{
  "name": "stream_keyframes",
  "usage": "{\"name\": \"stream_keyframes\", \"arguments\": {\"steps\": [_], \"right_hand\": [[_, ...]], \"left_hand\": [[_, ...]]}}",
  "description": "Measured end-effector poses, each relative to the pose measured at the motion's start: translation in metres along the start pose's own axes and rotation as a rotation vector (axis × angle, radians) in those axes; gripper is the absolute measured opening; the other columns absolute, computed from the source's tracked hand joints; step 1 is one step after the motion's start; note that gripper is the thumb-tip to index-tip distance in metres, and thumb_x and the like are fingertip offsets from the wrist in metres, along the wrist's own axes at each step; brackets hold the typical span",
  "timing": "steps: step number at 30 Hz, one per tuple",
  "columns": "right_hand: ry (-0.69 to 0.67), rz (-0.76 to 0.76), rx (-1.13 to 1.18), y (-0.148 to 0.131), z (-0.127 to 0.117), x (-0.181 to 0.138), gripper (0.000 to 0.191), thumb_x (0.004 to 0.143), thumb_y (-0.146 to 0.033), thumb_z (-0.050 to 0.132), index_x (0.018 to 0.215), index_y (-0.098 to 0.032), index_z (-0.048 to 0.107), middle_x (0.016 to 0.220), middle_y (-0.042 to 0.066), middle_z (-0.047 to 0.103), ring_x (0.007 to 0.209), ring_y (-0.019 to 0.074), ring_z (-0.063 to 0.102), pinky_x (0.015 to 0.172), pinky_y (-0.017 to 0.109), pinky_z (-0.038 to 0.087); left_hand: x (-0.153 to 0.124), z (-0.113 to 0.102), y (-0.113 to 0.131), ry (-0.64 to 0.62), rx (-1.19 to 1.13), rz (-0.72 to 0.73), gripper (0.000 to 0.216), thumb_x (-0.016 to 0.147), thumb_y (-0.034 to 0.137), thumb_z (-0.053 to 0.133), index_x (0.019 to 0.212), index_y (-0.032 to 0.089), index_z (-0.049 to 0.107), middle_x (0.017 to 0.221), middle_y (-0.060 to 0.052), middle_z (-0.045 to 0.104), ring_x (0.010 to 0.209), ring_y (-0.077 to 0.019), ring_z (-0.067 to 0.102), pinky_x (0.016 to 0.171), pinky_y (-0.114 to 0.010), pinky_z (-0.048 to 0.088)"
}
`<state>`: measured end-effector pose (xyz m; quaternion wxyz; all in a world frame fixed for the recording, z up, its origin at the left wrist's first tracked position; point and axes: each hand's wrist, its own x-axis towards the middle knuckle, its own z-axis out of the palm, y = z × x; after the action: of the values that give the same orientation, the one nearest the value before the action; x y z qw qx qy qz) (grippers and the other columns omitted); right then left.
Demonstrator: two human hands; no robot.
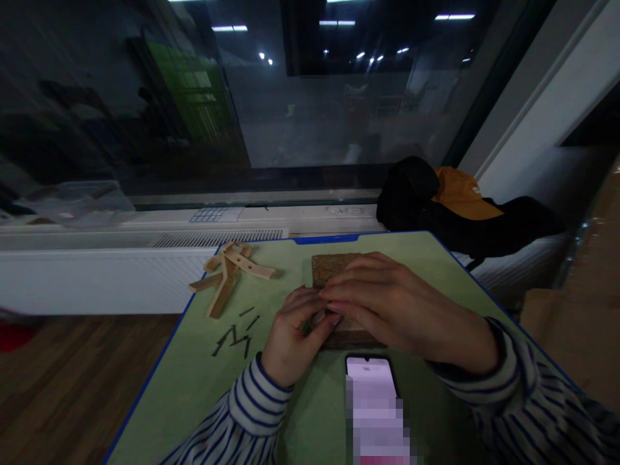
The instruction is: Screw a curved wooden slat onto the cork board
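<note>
A brown wooden board (329,266) lies flat on the green table (203,394). My right hand (387,303) rests palm down across it, fingers stretched out and pressed together over the board's left edge. My left hand (295,336) is curled at that same edge, fingertips pinched against the board and meeting the right fingertips. What they pinch is hidden. A pile of light wooden strips (227,274) with holes lies to the left. Several small dark nails or pins (237,332) are scattered just left of my left hand.
A phone (372,381) with a lit screen lies near me, just below the board. A black bag with an orange cap (460,194) sits at the table's far right corner. A white radiator (97,271) and a dark window run behind the table. Wooden floor lies to the left.
</note>
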<state>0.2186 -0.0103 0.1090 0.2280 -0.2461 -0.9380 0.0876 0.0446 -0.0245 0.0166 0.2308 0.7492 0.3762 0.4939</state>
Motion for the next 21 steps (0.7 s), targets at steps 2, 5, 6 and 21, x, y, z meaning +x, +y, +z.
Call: {"name": "stream_keyframes", "arguments": {"steps": [2,5,6,21], "right_hand": [[0.001,0.007,-0.02,-0.0004,-0.0003,0.0,0.021,0.089,-0.022,0.05,0.106,-0.018,0.061,0.098,0.002,0.067,0.093,0.0174,0.053,0.087,0.035,0.037],[-0.004,0.019,-0.039,-0.0017,-0.0012,-0.0001,0.02,0.089,-0.025,0.05,0.104,-0.019,0.062,0.093,0.003,0.066,0.091,0.0177,0.054,0.085,0.035,0.037],[-0.004,0.024,-0.046,-0.002,-0.0014,-0.0001,0.02,0.09,-0.025,0.05,0.104,-0.019,0.062,0.093,0.003,0.066,0.091,0.0179,0.054,0.085,0.035,0.037],[0.016,0.045,-0.003,-0.0059,-0.0043,-0.0009,0.022,0.087,-0.025,0.053,0.107,-0.019,0.061,0.098,0.004,0.066,0.095,0.0175,0.055,0.088,0.036,0.04]], "left_hand": [[-0.0001,-0.0003,-0.0005,-0.028,0.006,0.013,0.011,0.079,0.015,0.06,0.087,0.019,0.067,0.087,-0.005,0.068,0.091,-0.0201,0.058,0.084,-0.036,0.045],[-0.0006,-0.0011,-0.0005,-0.056,0.016,0.022,0.013,0.08,0.015,0.058,0.09,0.02,0.066,0.091,-0.005,0.068,0.093,-0.0201,0.058,0.085,-0.036,0.044],[-0.0007,-0.0013,-0.0002,-0.061,0.018,0.025,0.013,0.081,0.015,0.058,0.09,0.02,0.066,0.091,-0.005,0.068,0.093,-0.02,0.057,0.085,-0.036,0.044],[-0.001,0.0018,-0.0012,0.07,0.065,0.017,0.006,0.074,0.017,0.065,0.079,0.018,0.065,0.086,-0.007,0.069,0.087,-0.0215,0.062,0.083,-0.04,0.047]]}}
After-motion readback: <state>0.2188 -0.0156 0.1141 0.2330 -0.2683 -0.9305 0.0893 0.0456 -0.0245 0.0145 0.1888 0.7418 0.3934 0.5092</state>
